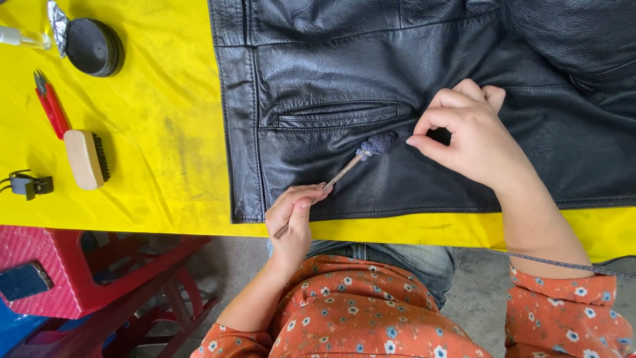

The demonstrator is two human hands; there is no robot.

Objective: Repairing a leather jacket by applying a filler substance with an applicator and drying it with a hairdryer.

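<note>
Pinched between thumb and fingers, the thin wooden stick [317,199] sits firmly in the left hand [291,219], which is closed around its lower half so that a short end pokes out below the palm. Up and to the right of that grip the stick ends in a dark, fuzzy dauber head [376,144], which rests on the black leather jacket [371,86] just below the welt pocket [334,114]. Farther right of the dauber, the right hand [467,132] presses on the leather, its thumb and forefinger brought together as if nipping a small fold; whether they truly hold any leather cannot be told. The step in hand looks like dabbing or working dye or polish into the patch beside the pocket, with the other hand keeping the hide taut. A next stroke would call for light, even pressure and a steady tension from the right hand so the leather does not wrinkle under the tip. Both forearms come up from the near edge of the yellow table cover [152,126], the left wrist bent slightly inward, the right arm angled across. Well left of the grip lie a wooden brush [85,159] and a round black tin [94,46].
</note>
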